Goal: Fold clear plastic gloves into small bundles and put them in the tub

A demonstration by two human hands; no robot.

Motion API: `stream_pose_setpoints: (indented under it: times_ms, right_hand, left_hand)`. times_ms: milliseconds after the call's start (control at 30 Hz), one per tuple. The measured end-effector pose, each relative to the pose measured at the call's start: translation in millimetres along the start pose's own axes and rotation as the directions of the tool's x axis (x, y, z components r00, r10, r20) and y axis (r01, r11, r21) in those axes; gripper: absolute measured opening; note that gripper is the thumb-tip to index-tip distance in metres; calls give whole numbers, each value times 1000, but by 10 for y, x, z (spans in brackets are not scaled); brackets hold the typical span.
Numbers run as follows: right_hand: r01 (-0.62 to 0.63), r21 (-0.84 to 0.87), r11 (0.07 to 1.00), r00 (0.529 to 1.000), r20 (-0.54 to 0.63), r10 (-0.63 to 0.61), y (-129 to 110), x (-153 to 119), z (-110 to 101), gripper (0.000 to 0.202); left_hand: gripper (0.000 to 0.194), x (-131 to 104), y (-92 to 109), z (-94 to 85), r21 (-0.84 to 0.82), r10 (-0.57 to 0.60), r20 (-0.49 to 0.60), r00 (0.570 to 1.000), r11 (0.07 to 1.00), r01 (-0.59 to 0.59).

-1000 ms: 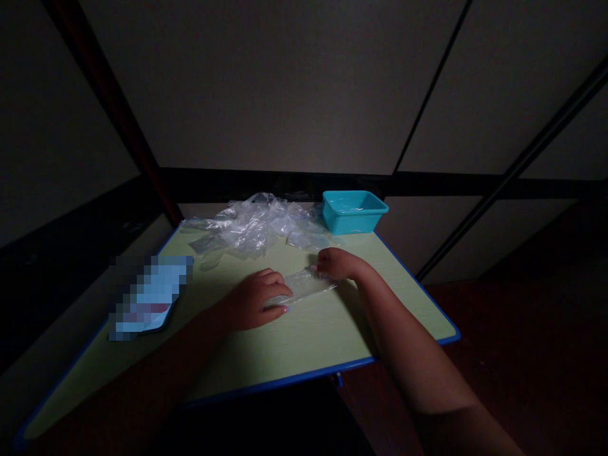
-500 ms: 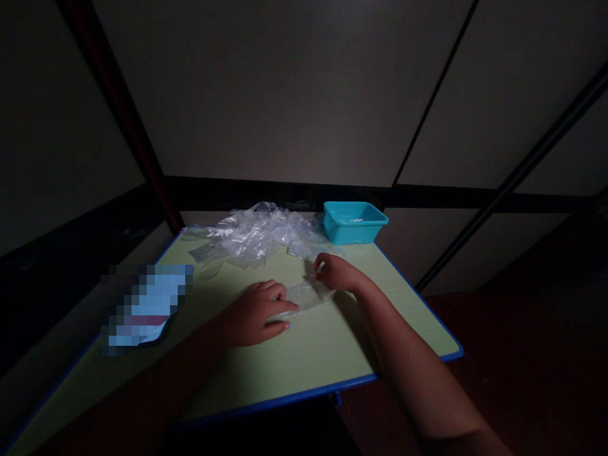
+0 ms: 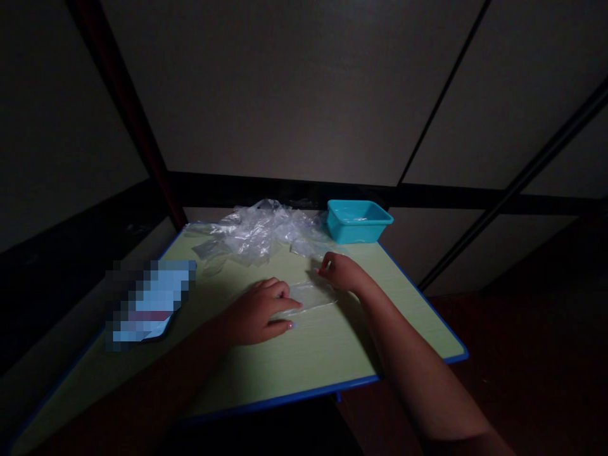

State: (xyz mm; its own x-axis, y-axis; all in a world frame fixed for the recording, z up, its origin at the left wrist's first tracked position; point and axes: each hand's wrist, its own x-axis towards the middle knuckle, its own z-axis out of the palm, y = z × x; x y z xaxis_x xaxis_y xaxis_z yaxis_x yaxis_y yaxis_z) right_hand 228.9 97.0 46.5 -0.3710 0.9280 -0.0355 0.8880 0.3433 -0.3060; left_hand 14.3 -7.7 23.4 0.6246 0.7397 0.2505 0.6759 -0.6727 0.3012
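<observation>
A small clear plastic bag (image 3: 314,297) lies flat on the table, its left end under the fingers of my left hand (image 3: 259,311). That hand rests palm down, thumb and index finger stretched out and apart. My right hand (image 3: 342,273) is just beyond the bag's right end, with thumb and index finger pinched together. Whatever its fingertips hold, if anything, is too small to make out. Farther back is a loose heap of clear plastic bags (image 3: 261,231), crumpled and overlapping.
A turquoise plastic basket (image 3: 360,231) stands at the table's back right corner, with something clear and shiny inside. On the left lies a phone-like device (image 3: 154,304), its screen blurred out. The light green table (image 3: 294,367) has a blue edge, and panelled walls (image 3: 285,95) rise behind it.
The bag's right end, lifted at my right fingers before, now lies flatter on the table. My right fingertips are a little apart from it. My left hand has stayed on the bag.
</observation>
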Motion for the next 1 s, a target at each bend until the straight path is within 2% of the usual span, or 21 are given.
stream_pose_setpoints:
  times_ms: [133,200,233,267,333,367,433,500,567,633,700,833,1000]
  right_hand:
    - [-32,-109,994,999,-15,30,19,3,6,22]
    - [-20,-118,993,998,-56,13,14,-5,15,22]
    - [-2,-115,993,995,-97,-10,7,-11,21,20]
    - [28,-101,994,989,-142,-42,-5,-17,28,19]
    - [127,-37,991,967,-217,-132,-43,-32,45,14]
    - [191,11,982,954,-235,-183,-70,-43,55,12]
    - [325,103,940,924,-246,-292,-138,-75,84,9]
    - [433,158,887,890,-228,-394,-216,-121,123,7]
    - [515,184,837,856,-153,-493,-289,-172,169,5]
    - [576,204,792,813,-45,-580,-346,-215,218,3]
    - [600,212,772,783,43,-620,-380,-237,262,3]
    - [562,188,806,805,99,-584,-366,-223,312,8]
    - [505,164,848,841,129,-526,-280,-189,271,14]
  left_hand:
    - [34,15,-5,40,-87,-37,-86,996,996,30]
    - [29,37,-27,57,-185,-128,-197,972,979,91]
    - [26,52,-43,56,-254,-204,-258,945,957,137]
    - [23,66,-61,46,-338,-291,-313,904,924,180]
    - [27,94,-104,5,-537,-505,-360,784,799,268]
    - [32,105,-127,-21,-636,-596,-349,723,717,284]
    - [39,123,-171,-70,-810,-738,-308,600,534,242]
    - [41,136,-206,-98,-896,-814,-257,521,403,187]
    - [40,148,-229,-105,-925,-847,-223,483,340,168]
    - [38,159,-240,-98,-931,-859,-204,469,318,178]
    - [37,164,-245,-89,-930,-861,-188,473,311,196]
    - [35,152,-258,-75,-905,-853,-160,497,328,272]
    - [32,121,-326,-56,-639,-786,-242,569,570,516]
